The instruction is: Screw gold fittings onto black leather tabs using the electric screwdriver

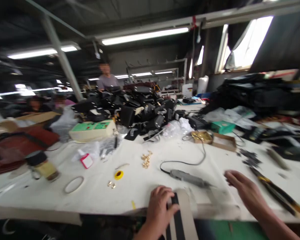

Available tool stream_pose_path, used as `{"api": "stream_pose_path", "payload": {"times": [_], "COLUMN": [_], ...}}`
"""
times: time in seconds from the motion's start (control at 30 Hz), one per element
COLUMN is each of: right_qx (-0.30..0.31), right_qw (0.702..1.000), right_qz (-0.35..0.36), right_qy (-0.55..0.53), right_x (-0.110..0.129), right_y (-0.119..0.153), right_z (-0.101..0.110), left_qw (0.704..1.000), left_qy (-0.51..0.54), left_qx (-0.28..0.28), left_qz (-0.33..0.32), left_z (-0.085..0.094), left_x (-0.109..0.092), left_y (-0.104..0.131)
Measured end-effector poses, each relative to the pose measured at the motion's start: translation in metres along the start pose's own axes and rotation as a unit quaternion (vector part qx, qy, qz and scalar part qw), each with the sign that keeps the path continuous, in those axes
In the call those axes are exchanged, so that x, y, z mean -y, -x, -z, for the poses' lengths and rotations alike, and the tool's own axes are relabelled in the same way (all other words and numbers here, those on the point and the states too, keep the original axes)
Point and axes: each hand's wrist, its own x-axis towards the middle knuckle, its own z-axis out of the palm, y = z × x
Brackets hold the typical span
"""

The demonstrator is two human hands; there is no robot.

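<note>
My left hand (pixel 161 208) is closed around a black strap (pixel 178 220) at the front edge of the table. The strap lies along a beige piece (pixel 187 213) that hangs over the edge toward me. My right hand (pixel 241 185) is over the table on the right, its fingers curled together and somewhat blurred; whether anything is in them is hidden. Between my hands and farther back lies a grey corded pen-shaped tool (pixel 190 178), apart from both. Black-and-yellow long-handled pliers (pixel 275 190) lie to the right of my right hand.
Small gold fittings (pixel 146 160) lie mid-table, near a yellow ring (pixel 118 175). A tape roll (pixel 74 185) and a jar (pixel 43 166) are at left. Behind are a green-topped machine (pixel 92 129), small boxes (pixel 223 141) and piled black bags (pixel 140 110). Other people are beyond.
</note>
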Motion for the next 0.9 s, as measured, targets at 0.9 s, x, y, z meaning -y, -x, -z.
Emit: {"api": "stream_pose_path", "payload": {"times": [0.9], "right_qx": [0.346], "right_qw": [0.816], "right_qz": [-0.102], "right_qy": [-0.451], "right_x": [0.065], "right_y": [0.055], "right_z": [-0.069], "left_qw": [0.999], "left_qy": [-0.004], "left_qx": [0.031], "left_qz": [-0.023], "left_z": [0.005], "left_x": [0.005], "left_y": [-0.001]}}
